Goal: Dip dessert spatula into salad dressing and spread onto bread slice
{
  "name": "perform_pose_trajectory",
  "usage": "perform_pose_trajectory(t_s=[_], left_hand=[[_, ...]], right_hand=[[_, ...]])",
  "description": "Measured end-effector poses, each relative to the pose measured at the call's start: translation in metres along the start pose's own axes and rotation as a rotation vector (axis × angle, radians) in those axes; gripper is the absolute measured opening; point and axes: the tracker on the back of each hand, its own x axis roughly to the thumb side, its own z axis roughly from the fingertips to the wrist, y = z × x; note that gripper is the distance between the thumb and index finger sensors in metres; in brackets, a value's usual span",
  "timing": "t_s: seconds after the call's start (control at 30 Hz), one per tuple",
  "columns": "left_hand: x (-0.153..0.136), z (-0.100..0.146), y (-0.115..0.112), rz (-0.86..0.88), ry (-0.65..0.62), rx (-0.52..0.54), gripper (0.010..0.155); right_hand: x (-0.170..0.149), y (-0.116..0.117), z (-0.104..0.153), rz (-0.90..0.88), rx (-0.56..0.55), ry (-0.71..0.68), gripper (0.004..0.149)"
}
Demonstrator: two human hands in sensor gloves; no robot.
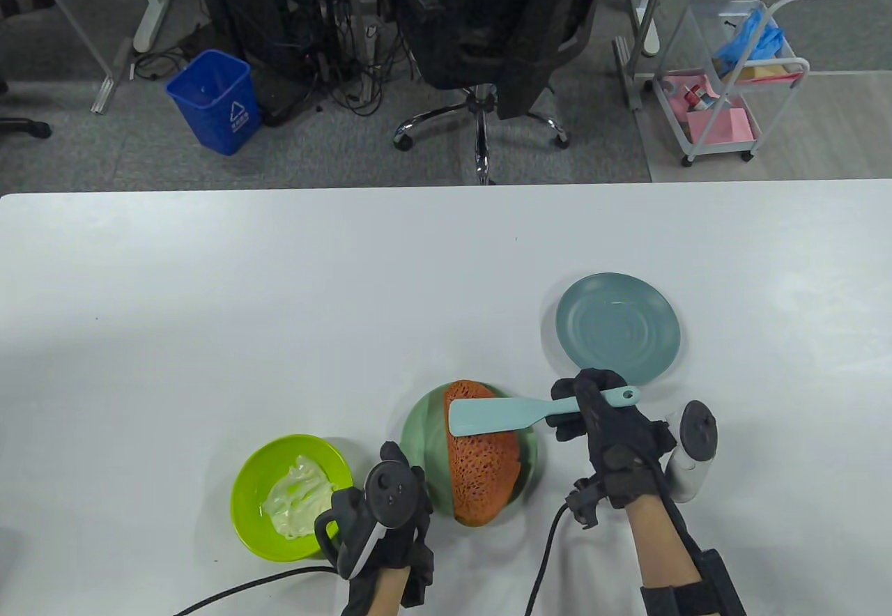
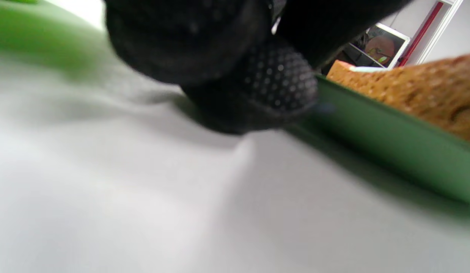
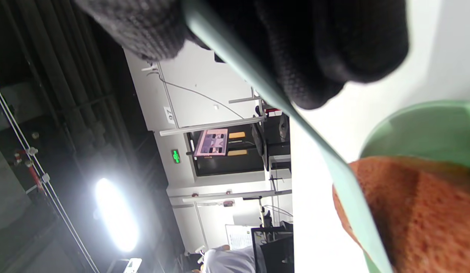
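**Spatula held over bread, dressing bowl to the left**

Table view. Right hand [image 1: 613, 428]: fingers clamped on the handle of a pale blue flat-bladed dessert spatula [image 1: 516, 412]; the blade crosses the far part of an orange-brown, porous, rounded bread slice [image 1: 482, 459], which lies on a round sage-green plate [image 1: 418, 435]. No dressing is evident on the blade. Left of the plate: a lime-green round bowl [image 1: 244, 497] with creamy white salad dressing [image 1: 300, 497]. Left hand [image 1: 383, 511]: between bowl and plate, near side; whether its fingers are together or apart cannot be told. A teal-blue round plate [image 1: 617, 327] sits farther right on the white surface [image 1: 279, 295].

Left wrist view. One dotted glove fingertip [image 2: 276, 81] at or against the sage-green plate's rim, a contact the table view hides; it appears to steady the plate.

Right wrist view. The handle runs between gloved fingers [image 3: 333, 49], confirming the grip; the blade edge passes just beside the bread crust, contact uncertain.

Risks, as judged: a dry blade would spread nothing and drag the bread; a hasty reach left could clip the left hand or tip the bowl.
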Motion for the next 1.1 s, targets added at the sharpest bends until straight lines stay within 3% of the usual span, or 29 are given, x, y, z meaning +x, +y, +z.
perform_pose_trajectory(t_s=[0.37,0.83,1.1], left_hand=[[0.000,0.000,-0.001,0.000,0.003,0.000,0.060],[0.000,0.001,-0.001,0.000,0.000,0.003,0.060],[0.000,0.001,0.000,0.004,-0.002,0.002,0.060]], right_hand=[[0.014,-0.009,0.006,-0.001,-0.044,-0.038,0.035],[0.014,-0.042,0.013,-0.072,-0.156,-0.053,0.034],[0.015,-0.029,0.010,-0.119,-0.121,-0.128,0.036]])
